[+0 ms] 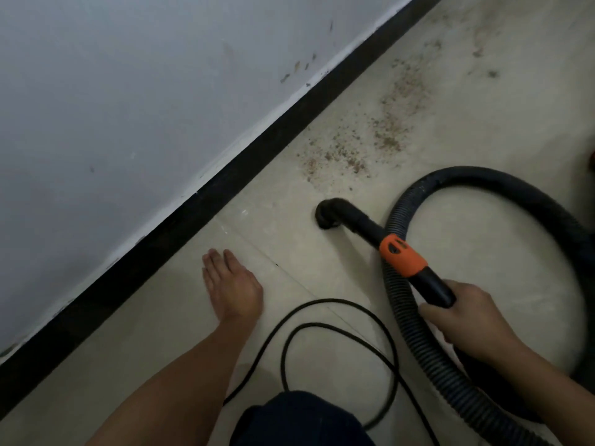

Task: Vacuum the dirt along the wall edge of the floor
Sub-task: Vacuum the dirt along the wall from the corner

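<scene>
— Where is the dirt seen?
— Brown, grainy crumbs are scattered over the pale glossy floor tiles, near the black skirting under the scuffed white wall. The round nozzle is set on the tile just short of them.
— How is the wand held?
— Its smooth black tube, below the orange collar, is gripped by the curled fingers of the right hand. The ribbed hose is looped behind. The left hand is spread flat, fingers straight, nothing grasped, beside a thin looped cable.
</scene>
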`<state>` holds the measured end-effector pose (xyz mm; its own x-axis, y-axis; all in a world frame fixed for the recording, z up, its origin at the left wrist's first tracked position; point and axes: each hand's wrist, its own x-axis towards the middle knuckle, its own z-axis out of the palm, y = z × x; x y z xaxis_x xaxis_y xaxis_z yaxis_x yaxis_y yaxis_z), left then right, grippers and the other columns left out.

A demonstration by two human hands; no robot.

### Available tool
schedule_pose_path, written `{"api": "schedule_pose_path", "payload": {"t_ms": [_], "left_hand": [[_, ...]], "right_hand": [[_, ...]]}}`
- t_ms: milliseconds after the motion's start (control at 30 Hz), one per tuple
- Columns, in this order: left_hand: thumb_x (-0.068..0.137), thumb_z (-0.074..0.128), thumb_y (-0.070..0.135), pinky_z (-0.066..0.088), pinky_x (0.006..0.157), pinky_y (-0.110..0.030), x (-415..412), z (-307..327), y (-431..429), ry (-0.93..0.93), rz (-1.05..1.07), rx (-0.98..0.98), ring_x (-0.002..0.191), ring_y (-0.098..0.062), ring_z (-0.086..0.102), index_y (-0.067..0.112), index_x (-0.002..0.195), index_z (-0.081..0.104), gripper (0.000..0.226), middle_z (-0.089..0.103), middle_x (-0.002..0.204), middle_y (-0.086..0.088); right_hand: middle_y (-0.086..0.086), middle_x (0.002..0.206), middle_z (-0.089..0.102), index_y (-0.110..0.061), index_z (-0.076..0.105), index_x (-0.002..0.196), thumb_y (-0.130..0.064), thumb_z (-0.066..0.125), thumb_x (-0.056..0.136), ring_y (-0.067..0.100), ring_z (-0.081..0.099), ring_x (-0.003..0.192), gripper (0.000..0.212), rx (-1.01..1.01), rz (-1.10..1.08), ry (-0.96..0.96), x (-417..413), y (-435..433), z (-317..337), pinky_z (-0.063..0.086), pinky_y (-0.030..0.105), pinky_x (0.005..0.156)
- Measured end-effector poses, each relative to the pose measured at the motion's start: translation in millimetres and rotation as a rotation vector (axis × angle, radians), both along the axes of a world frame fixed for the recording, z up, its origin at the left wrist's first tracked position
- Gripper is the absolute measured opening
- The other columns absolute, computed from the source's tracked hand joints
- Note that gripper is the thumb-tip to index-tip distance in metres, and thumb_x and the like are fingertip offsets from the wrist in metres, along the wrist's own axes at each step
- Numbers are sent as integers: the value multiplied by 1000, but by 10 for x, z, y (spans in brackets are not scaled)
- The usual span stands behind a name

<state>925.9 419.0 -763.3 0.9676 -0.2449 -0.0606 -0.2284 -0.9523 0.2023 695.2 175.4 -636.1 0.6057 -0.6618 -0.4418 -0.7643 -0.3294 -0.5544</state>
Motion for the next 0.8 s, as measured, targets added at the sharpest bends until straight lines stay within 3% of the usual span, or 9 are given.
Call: {"api": "schedule_pose_path", "payload": {"t_ms": [100,200,333,400,567,700,800], "left_hand": [[92,45,5,9,122,-43,116,34,-185,5,-202,-33,146,-35,20,-2,147,32,58,27,155,-23],[98,39,15,8,122,-39,291,112,-652,53,-70,-150,147,-31,16,0,149,27,54,22,158,-20],[101,34,24,2,121,-43,371,61,-1126,67,149,-137,149,-33,9,-3,150,22,57,14,159,-22],[100,32,24,3,121,-46,347,-19,-1182,3,167,-105,148,-35,11,-5,148,24,57,18,158,-24],[98,37,22,9,119,-49,352,-92,-1206,-55,171,-70,145,-39,20,-6,145,33,55,27,154,-27],[97,41,22,13,119,-49,351,-59,-1219,6,196,-49,145,-38,21,-5,144,36,55,29,153,-26],[95,44,19,18,117,-50,364,-39,-1238,6,203,-36,143,-39,26,-6,141,41,52,34,151,-26]], "right_hand": [[8,48,59,-11,59,67,-24,73,71,27,60,43,20,3,-78,-33,34,-43,-48,52,43,49],[9,47,59,-11,58,68,-23,73,73,25,59,40,20,-2,-155,-49,-62,-85,-85,52,45,48],[8,47,60,-17,59,67,-22,73,74,22,58,39,17,30,-174,-50,-155,-64,-174,51,41,47],[6,48,59,-21,59,66,-24,74,72,18,54,39,17,81,-135,-49,-126,-59,-207,46,35,46],[7,49,58,-12,55,65,-21,71,72,16,52,41,20,97,-164,-99,382,-271,-246,46,37,46],[-5,53,59,-13,57,64,-20,72,69,4,48,42,18,145,-48,-92,674,-368,-208,40,29,47],[-5,53,59,-15,58,64,-14,75,69,4,48,43,18,164,-76,-85,691,-469,-185,41,31,48]]}}
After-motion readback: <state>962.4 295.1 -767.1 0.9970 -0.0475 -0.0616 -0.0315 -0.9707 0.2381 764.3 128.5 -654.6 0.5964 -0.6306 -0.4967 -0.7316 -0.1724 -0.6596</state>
